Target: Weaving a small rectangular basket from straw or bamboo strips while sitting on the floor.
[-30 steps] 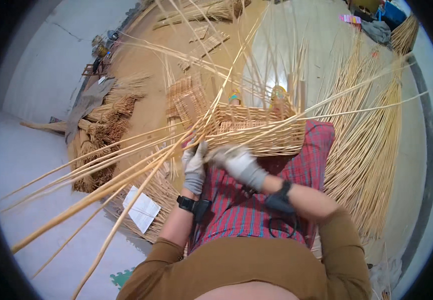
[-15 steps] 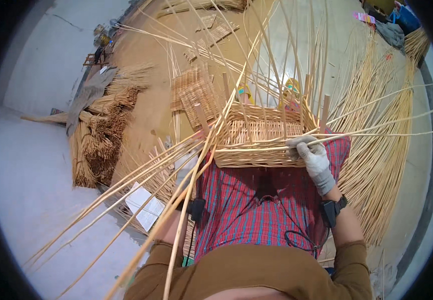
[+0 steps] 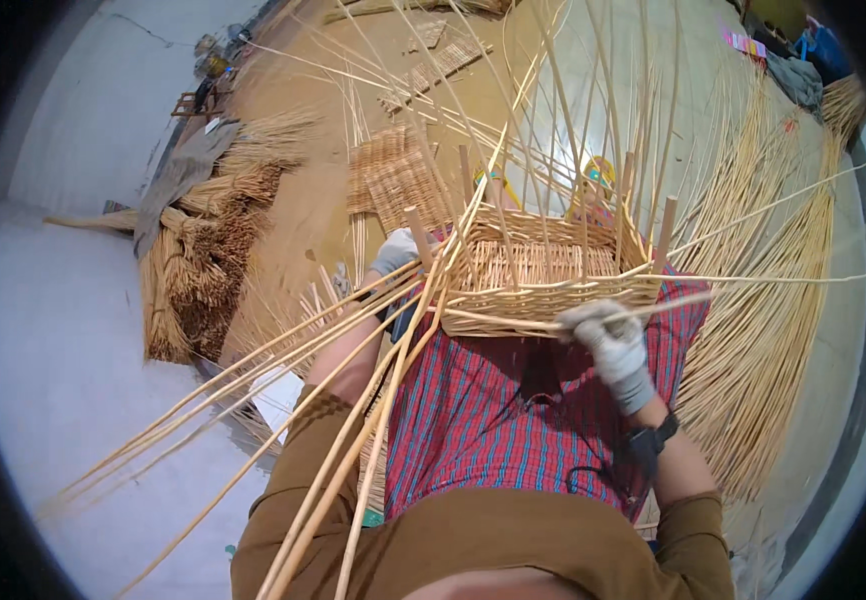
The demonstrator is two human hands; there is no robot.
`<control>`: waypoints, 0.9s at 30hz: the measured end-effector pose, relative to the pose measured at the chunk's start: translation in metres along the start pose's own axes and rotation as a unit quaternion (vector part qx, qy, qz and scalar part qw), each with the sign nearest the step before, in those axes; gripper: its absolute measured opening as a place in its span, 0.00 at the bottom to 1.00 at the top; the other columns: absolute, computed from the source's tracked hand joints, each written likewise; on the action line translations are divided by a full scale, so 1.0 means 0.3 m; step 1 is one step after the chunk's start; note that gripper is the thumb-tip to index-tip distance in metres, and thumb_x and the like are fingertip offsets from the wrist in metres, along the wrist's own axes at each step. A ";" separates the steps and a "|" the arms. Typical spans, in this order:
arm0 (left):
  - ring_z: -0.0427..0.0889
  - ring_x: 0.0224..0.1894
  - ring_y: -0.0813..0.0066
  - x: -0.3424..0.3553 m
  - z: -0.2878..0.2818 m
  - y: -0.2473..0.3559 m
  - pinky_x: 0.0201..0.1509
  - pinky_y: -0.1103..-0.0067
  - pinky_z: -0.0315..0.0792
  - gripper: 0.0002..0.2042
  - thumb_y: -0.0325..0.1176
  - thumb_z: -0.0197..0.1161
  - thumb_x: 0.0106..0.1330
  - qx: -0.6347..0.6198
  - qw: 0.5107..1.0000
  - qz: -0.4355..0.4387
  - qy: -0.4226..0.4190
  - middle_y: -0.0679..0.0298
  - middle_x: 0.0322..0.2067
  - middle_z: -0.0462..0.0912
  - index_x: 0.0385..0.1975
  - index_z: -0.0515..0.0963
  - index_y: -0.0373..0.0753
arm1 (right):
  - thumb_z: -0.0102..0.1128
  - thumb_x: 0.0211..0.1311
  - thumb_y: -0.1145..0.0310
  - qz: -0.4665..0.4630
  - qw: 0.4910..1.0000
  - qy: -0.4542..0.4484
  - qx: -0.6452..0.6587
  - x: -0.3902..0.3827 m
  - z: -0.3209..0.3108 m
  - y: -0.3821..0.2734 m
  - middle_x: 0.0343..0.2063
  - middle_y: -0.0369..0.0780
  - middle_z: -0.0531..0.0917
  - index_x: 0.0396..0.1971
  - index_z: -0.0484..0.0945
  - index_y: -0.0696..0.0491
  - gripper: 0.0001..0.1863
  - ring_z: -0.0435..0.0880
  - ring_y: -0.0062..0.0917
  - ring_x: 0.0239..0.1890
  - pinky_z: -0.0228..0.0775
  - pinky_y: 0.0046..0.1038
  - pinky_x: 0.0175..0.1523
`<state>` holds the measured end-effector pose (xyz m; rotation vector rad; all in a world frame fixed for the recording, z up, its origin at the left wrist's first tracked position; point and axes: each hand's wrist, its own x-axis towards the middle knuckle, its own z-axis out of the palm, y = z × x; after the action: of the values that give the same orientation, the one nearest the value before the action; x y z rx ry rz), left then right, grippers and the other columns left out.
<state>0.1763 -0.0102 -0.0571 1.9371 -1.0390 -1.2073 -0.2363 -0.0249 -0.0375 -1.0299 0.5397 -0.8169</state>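
A partly woven rectangular wicker basket (image 3: pixel 543 310) rests on my lap, with thick wooden posts at its corners and long thin stakes rising from its walls. My right hand (image 3: pixel 608 345), in a pale work glove, is closed on a willow rod (image 3: pixel 668 303) at the near wall, slightly blurred by motion. My left hand (image 3: pixel 393 252), gloved too, is at the near left corner post (image 3: pixel 418 235); its fingers are hidden behind the post and rods. Several long willow rods (image 3: pixel 333 375) fan out from that corner toward the lower left.
Flat woven panels (image 3: pixel 398 175) lie on the floor ahead. Bundles of cut rods (image 3: pixel 203 270) are stacked at left, partly under a grey cloth (image 3: pixel 183 175). Long loose rods (image 3: pixel 763 330) spread along the right. A red checked cloth (image 3: pixel 493 430) covers my lap.
My left hand has moved forward and up to the corner post. My right hand has shifted slightly down and left, swinging the rod's free end. The basket has shifted slightly right.
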 end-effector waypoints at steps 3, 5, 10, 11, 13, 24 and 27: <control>0.84 0.34 0.70 -0.062 0.049 0.017 0.39 0.72 0.77 0.16 0.41 0.76 0.57 0.022 0.993 0.079 0.082 0.58 0.31 0.86 0.34 0.85 0.33 | 0.73 0.56 0.75 -0.139 0.981 -0.055 -0.123 -0.017 0.105 -0.080 0.37 0.42 0.89 0.40 0.87 0.56 0.11 0.89 0.29 0.38 0.82 0.29 0.46; 0.82 0.40 0.67 -0.140 0.107 0.022 0.48 0.71 0.76 0.16 0.38 0.75 0.58 0.156 0.944 0.164 0.239 0.58 0.34 0.81 0.37 0.83 0.32 | 0.78 0.50 0.71 -0.290 0.922 -0.113 -0.230 -0.017 0.159 -0.118 0.36 0.43 0.88 0.38 0.86 0.55 0.15 0.89 0.35 0.37 0.82 0.29 0.43; 0.81 0.43 0.61 -0.369 0.231 -0.006 0.52 0.69 0.76 0.18 0.34 0.71 0.62 0.033 0.889 0.302 0.343 0.54 0.41 0.79 0.49 0.78 0.34 | 0.76 0.50 0.64 -0.440 0.791 -0.259 -0.337 0.002 0.267 -0.124 0.41 0.44 0.85 0.38 0.79 0.54 0.19 0.89 0.39 0.42 0.85 0.32 0.39; 0.81 0.43 0.61 -0.402 0.256 -0.015 0.53 0.69 0.76 0.18 0.34 0.71 0.62 -0.002 0.898 0.286 0.334 0.54 0.41 0.79 0.50 0.78 0.34 | 0.75 0.52 0.63 -0.451 0.765 -0.290 -0.358 0.010 0.294 -0.112 0.41 0.44 0.84 0.38 0.78 0.55 0.18 0.88 0.39 0.43 0.85 0.32 0.39; 0.81 0.44 0.61 -0.447 0.301 -0.031 0.53 0.69 0.76 0.19 0.34 0.71 0.62 -0.054 0.908 0.257 0.326 0.54 0.42 0.79 0.50 0.77 0.34 | 0.67 0.57 0.62 -0.465 0.734 -0.322 -0.375 0.020 0.342 -0.093 0.39 0.43 0.81 0.38 0.76 0.55 0.14 0.85 0.37 0.46 0.84 0.32 0.38; 0.80 0.46 0.61 -0.491 0.362 -0.045 0.56 0.70 0.75 0.21 0.33 0.72 0.61 -0.147 0.909 0.199 0.335 0.53 0.44 0.79 0.52 0.76 0.34 | 0.55 0.60 0.62 -0.380 0.765 -0.348 -0.386 0.056 0.642 0.155 0.42 0.43 0.82 0.43 0.78 0.54 0.15 0.85 0.38 0.44 0.82 0.36 0.45; 0.80 0.47 0.61 -0.493 0.354 -0.043 0.56 0.70 0.75 0.21 0.32 0.72 0.61 -0.154 0.912 0.195 0.325 0.53 0.44 0.79 0.53 0.76 0.35 | 0.52 0.63 0.61 -0.301 0.833 -0.364 -0.288 0.060 0.758 0.250 0.41 0.43 0.81 0.41 0.77 0.53 0.13 0.85 0.35 0.42 0.81 0.36 0.44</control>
<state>0.0425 0.1134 -0.0458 1.5983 -0.7621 -0.4109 -0.0345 0.1018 -0.0076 -2.0153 -0.2543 -0.7272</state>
